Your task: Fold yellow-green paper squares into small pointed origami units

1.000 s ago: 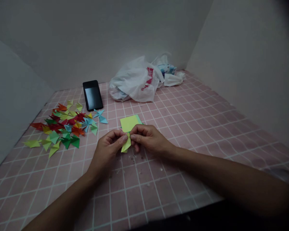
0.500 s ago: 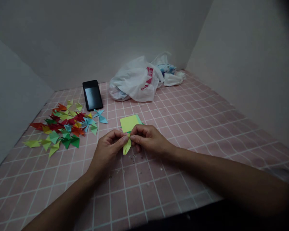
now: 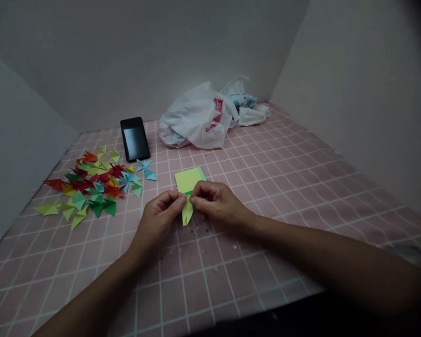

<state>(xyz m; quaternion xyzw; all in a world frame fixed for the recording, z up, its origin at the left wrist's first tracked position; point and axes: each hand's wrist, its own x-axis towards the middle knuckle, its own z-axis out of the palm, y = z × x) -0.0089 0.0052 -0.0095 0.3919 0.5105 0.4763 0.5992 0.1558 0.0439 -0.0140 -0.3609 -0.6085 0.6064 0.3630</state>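
Yellow paper point(image 3: 187, 213) pinched at its top by both hands, hanging point-down just above the table point(image 3: 273, 196).
Left hand point(image 3: 159, 217) and right hand point(image 3: 215, 202) are both closed on it, thumb and forefinger tips meeting. Best to keep the edges aligned and crease from the pinch outward. Versus a second ago, the piece is narrower and more upright. Stack point(image 3: 188, 179) just behind; folded pieces point(image 3: 91, 185) well left.

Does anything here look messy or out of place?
Small pale crumbs lie scattered on the pink surface by the left hand and right hand, which pinch a yellow paper. A crumpled bag slumps by the back wall. Nothing looks damaged.
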